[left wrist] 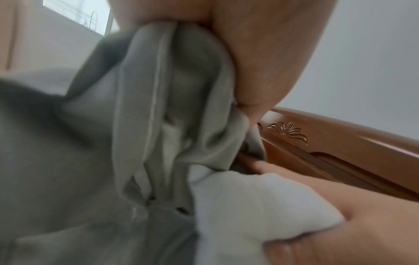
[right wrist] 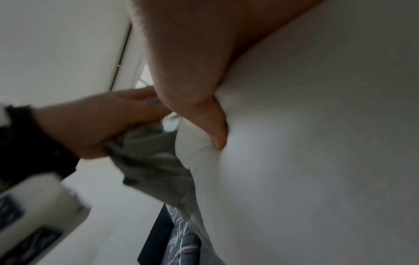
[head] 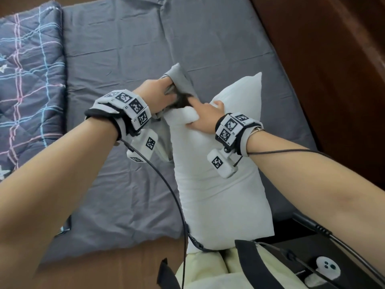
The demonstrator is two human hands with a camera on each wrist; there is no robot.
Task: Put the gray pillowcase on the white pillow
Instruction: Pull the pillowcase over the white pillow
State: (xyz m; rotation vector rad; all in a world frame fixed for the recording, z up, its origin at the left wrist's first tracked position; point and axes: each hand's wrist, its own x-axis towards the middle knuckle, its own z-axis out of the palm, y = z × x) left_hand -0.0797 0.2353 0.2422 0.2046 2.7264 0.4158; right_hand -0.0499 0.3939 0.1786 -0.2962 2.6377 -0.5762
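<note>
Two hands meet over the dark gray bedsheet [head: 218, 38]. The left hand [head: 159, 90] grips the bunched gray pillowcase [head: 179, 79] — its mouth seems held open, though the wrist view blurs. The right hand [head: 205, 114] pinches the near top corner of the white pillow [head: 218, 190], touching that opening. The pillow stands tilted beside a plaid quilt [head: 27, 80] — wooden bed frame [head: 333, 59] at right.

Spread across the bed: a gray sheet [head: 125, 59], with a plaid quilt [head: 29, 80] folded at its left edge, a carved wooden bed frame [left wrist: 340, 143] along the right, and a white controller [head: 328, 268] nearby.
</note>
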